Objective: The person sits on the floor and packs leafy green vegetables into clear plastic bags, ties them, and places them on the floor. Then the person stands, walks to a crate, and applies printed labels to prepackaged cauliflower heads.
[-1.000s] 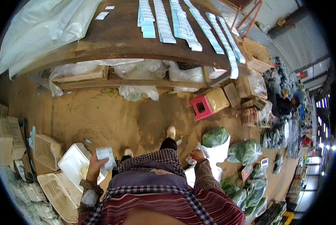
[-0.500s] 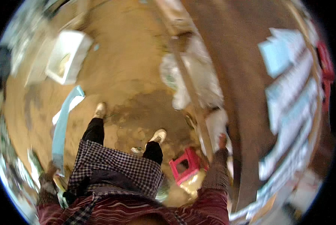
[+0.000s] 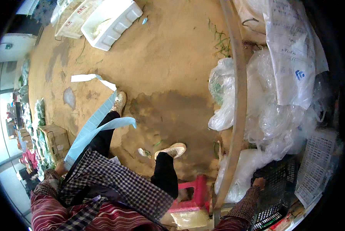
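Note:
Low at the left, my left hand [image 3: 60, 168] is closed on the end of long light-blue paper strips [image 3: 90, 125]. They trail forward in front of my left leg, and a white length [image 3: 88, 77] lies beyond them near my left shoe. My right hand [image 3: 259, 182] is at the lower right, against or just above the near left part of a black plastic crate [image 3: 274, 198]. Its fingers are too small and foreshortened to show whether they grip the crate.
Clear plastic bags [image 3: 270, 119] and a white printed sack [image 3: 292, 57] fill the right side beyond a wooden bar [image 3: 238, 92]. A red stool [image 3: 199, 192] stands by my right leg. White foam box [image 3: 112, 25] ahead; cardboard box [image 3: 56, 140] at left.
My view has turned, and the table with blue papers at the right has gone out of sight. The strips in my left hand now spread apart. My right hand has come over to the black crate.

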